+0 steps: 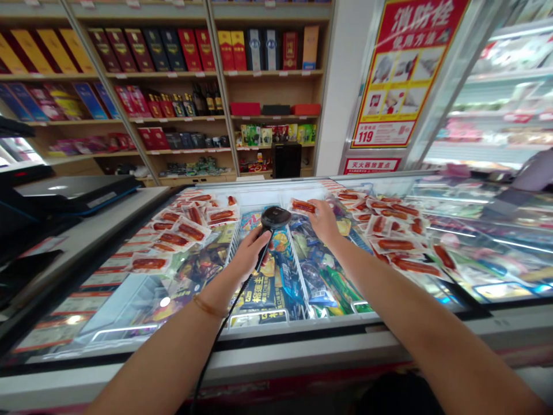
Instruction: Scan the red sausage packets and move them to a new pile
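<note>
Bare left forearm (173, 346) and right forearm (401, 300) reach forward from the bottom corners over a glass-topped chest freezer (259, 364). A thin band (209, 306) circles the left wrist. The left hand (253, 252) wraps its fingers around the handle of a black handheld scanner (275, 216), whose cord (235, 302) trails down over the freezer's front edge. The right hand (323, 220) holds a clear, sealed sausage packet (302, 206), its fingers closed on the right end. The packet is just right of the scanner's head, near the freezer's back edge; whether the two touch is hard to tell.

For a good reading, the packet's printed code is best kept flat, uncovered by fingers and squarely before the scanner's window; neither code nor window shows clearly. Slack in the cord would help.

More packets are spread over the glass in a left group (190, 231) and a right group (395, 245). Between them, the middle stretch of glass, above baskets of wrapped goods, gives the freest room. Care seems due at right, where one loose packet (444, 256) lies beside the dark frame strip (464, 291).
</note>
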`<state>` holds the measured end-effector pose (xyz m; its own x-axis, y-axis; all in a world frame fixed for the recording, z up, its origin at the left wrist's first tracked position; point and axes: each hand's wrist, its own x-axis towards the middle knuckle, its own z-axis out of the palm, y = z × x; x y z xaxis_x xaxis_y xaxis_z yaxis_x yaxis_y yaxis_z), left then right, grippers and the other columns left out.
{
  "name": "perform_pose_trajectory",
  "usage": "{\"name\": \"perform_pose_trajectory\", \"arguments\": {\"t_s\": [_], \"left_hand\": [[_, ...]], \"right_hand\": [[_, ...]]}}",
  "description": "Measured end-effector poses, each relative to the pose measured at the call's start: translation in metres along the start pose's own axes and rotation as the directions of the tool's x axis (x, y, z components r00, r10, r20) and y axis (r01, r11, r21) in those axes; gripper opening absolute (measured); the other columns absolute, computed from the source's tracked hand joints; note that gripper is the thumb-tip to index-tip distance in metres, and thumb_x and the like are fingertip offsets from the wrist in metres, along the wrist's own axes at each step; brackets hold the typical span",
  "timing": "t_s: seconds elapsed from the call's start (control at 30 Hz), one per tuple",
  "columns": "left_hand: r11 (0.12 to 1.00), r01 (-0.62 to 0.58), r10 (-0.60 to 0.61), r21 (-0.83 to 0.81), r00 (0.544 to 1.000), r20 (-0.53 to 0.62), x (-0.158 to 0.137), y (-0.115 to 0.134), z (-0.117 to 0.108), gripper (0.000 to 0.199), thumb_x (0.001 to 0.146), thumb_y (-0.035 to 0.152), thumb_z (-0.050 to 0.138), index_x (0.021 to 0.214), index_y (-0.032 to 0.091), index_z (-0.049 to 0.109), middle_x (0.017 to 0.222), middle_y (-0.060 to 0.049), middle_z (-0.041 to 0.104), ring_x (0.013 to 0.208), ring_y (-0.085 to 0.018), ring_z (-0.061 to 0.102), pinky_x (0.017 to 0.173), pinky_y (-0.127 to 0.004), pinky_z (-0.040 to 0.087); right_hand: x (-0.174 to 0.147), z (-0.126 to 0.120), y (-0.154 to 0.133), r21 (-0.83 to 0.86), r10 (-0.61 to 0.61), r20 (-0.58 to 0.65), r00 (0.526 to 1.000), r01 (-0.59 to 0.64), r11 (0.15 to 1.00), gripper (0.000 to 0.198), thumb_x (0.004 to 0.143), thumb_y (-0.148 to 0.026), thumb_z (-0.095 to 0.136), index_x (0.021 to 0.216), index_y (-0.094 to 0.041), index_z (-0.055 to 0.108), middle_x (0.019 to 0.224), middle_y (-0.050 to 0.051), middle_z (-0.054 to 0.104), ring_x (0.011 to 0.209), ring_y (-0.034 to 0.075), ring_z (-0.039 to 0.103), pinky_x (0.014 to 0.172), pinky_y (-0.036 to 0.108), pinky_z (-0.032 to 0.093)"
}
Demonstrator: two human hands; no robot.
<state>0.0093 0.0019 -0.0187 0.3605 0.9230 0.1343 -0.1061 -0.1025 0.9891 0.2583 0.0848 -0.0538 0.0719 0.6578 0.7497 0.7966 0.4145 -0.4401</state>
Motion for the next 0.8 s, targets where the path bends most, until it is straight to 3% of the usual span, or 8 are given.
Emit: {"name": "perform_pose_trajectory", "arguments": {"t_s": [0.53,0.67,0.8], "left_hand": [[1.0,0.026,-0.026,-0.004,0.999,0.021,0.0,-0.001,0.0,0.046,0.072,0.059,0.063,0.091,0.019,0.049,0.068,0.003,0.057,0.038,-0.005,0.046,0.034,-0.018,0.034],[0.998,0.045,-0.042,0.037,0.996,-0.074,0.002,0.001,-0.002,0.045,0.074,0.057,0.062,0.093,0.019,0.05,0.067,0.003,0.057,0.037,-0.006,0.046,0.033,-0.018,0.033],[0.996,0.044,-0.018,0.082,0.954,-0.299,0.01,0.011,-0.022,0.037,0.077,0.053,0.059,0.089,0.02,0.048,0.062,0.005,0.053,0.035,-0.006,0.043,0.033,-0.019,0.032]], "right_hand": [[-0.002,0.003,-0.003,0.017,-0.058,-0.02,0.998,0.058,0.998,0.031,0.083,-0.018,0.053,0.114,-0.016,0.059,0.109,0.013,0.062,0.106,0.026,0.055,0.098,0.042,0.042],[-0.003,0.002,-0.007,-0.005,-0.016,0.032,0.999,0.016,1.0,0.031,0.083,-0.02,0.055,0.113,-0.017,0.06,0.11,0.012,0.063,0.107,0.026,0.056,0.096,0.042,0.043],[0.006,0.009,-0.023,-0.046,0.029,0.109,0.994,-0.024,0.999,0.032,0.083,-0.021,0.055,0.114,-0.017,0.062,0.11,0.011,0.063,0.106,0.026,0.058,0.095,0.041,0.044]]}}
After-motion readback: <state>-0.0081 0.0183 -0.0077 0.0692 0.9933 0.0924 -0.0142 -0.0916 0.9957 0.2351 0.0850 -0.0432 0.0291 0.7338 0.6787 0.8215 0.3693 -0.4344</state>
